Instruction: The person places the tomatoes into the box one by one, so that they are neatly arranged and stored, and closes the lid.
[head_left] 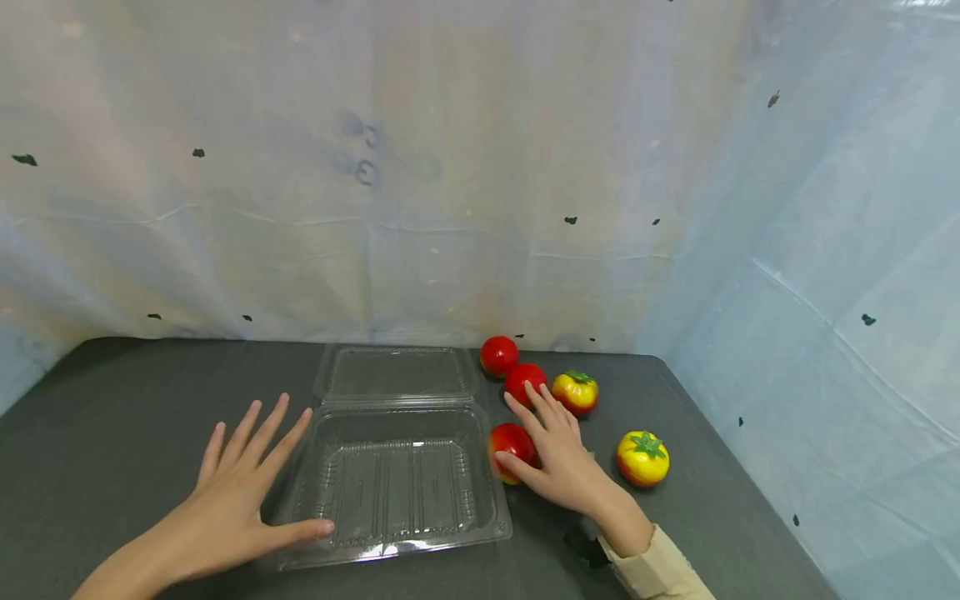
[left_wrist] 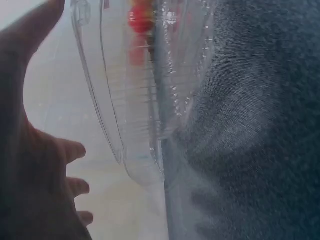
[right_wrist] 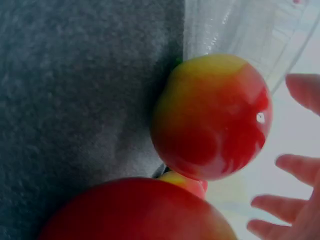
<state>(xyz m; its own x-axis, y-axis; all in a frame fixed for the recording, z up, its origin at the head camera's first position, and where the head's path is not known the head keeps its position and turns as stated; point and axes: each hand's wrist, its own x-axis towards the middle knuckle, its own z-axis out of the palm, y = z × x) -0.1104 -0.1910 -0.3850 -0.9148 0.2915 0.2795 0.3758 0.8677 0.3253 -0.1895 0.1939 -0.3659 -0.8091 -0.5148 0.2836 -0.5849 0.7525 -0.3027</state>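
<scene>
Left hand (head_left: 232, 517) is released, fingers spread, at the left side of the clear plastic box (head_left: 390, 492). Right hand (head_left: 561, 458) is released, near 1 red fruit (head_left: 510, 442) just beside the box's right edge; 4 other fruits (head_left: 642, 460) show nearby.

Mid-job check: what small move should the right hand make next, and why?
I'd probably curl the right hand round the red-and-yellow fruit beside the clear tray. That hand is spread over the fruit's side, and the right wrist view shows a gap between its fingers and the fruit, so it seems ungripped. The tray lies open with no fruit inside.
</scene>
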